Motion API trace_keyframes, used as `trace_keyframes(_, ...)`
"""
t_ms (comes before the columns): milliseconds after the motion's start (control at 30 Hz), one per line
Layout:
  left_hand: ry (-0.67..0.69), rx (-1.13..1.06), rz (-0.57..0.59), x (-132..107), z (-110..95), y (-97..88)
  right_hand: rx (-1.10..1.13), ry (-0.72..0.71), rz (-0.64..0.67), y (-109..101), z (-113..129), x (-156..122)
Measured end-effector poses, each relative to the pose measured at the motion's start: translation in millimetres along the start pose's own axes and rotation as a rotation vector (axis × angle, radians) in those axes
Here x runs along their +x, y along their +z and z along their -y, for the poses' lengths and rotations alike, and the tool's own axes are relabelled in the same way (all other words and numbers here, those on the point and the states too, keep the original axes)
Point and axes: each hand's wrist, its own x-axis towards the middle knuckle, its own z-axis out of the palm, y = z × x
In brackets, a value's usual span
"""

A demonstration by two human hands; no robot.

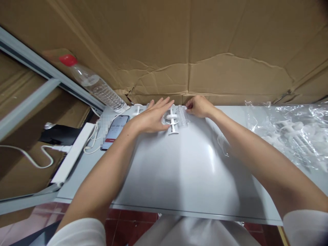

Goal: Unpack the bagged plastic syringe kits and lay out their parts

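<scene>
My left hand (155, 118) lies with its fingers stretched out over white plastic pieces near the back of the table, hiding part of them. To its right is a white, flanged plastic piece (172, 120) that looks like a syringe plunger. Another white piece (138, 108) shows to the left of the hand. Beside the flanged piece lies a clear, ribbed plastic part (182, 116). My right hand (199, 106) is closed in a pinch at the right edge of this clear part. Whatever sits between its fingertips is mostly hidden.
A clear plastic bag (294, 136) with several white and clear syringe-like pieces lies at right. A red-capped water bottle (102, 90) leans at back left. A phone (115, 131), white cables and a power strip (74, 152) lie left. Cardboard (217, 44) stands behind the table.
</scene>
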Motion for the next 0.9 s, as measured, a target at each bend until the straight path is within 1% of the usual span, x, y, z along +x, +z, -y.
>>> trace_keyframes(67, -0.017, -0.009, -0.046, -10, -9, 8.3, -0.001, -0.001, 0.006, 1, 1, -1)
trace_keyframes(133, -0.026, -0.005, -0.123, -14, -18, 18.7, -0.002, -0.003, 0.014, 2, 2, -1)
trace_keyframes(200, -0.018, 0.003, -0.196, -12, -24, 27.4, -0.005, -0.005, 0.019, 2, 4, 0)
trace_keyframes(267, 0.006, -0.001, -0.224, -7, -24, 31.7, -0.008, -0.008, 0.018, 1, 5, 1)
trace_keyframes(367, 0.039, -0.034, -0.200, -3, -18, 29.8, -0.006, -0.016, 0.016, 0, 6, 4)
trace_keyframes(467, 0.046, -0.053, -0.175, -10, -12, 23.4, -0.006, -0.023, 0.015, -1, 6, 5)
trace_keyframes(533, 0.003, -0.035, -0.180, -19, -10, 20.1, -0.007, -0.022, 0.016, -1, 6, 5)
trace_keyframes(600, -0.061, 0.010, -0.210, -26, -7, 18.8, -0.010, -0.022, 0.014, -1, 6, 6)
trace_keyframes(667, -0.091, 0.051, -0.221, -30, -5, 19.0, -0.013, -0.027, 0.012, 0, 5, 7)
trace_keyframes(767, -0.074, 0.055, -0.180, -27, -2, 19.4, -0.019, -0.040, 0.016, 0, 6, 8)
trace_keyframes(900, -0.052, 0.020, -0.112, -11, 4, 15.0, -0.029, -0.044, 0.019, 0, 8, 8)
